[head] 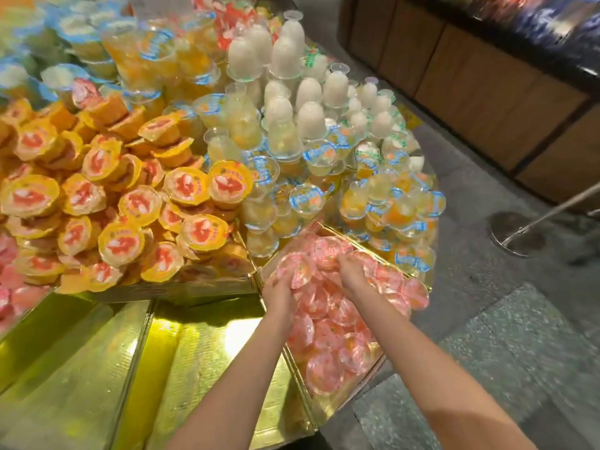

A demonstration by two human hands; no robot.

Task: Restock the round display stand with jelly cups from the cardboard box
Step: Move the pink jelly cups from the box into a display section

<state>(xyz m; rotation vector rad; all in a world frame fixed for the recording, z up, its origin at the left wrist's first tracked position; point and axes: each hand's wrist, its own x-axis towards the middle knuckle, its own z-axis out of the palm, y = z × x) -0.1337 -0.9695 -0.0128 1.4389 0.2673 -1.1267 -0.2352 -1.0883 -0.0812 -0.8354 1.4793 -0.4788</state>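
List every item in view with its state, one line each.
left hand: gripping a pink jelly cup at the section's far end
right hand: fingers curled among the pink cups
pink-cup section: filled in a low layer
gold section beside it: bare
yellow-lidded cups: heaped high
white cups: stacked upside down

1. To your right, you see a grey speckled stone-tile floor (506, 336) with dark joints between its slabs.
2. Beyond it stands a long brown wooden-panelled counter (480, 82), its panels split by dark seams.
3. On top of that counter you can make out only blurred blue and dark goods.
4. A round silver metal post base (516, 233) rests on the floor near the counter, with a pale slanted pole (558, 206) rising from it.
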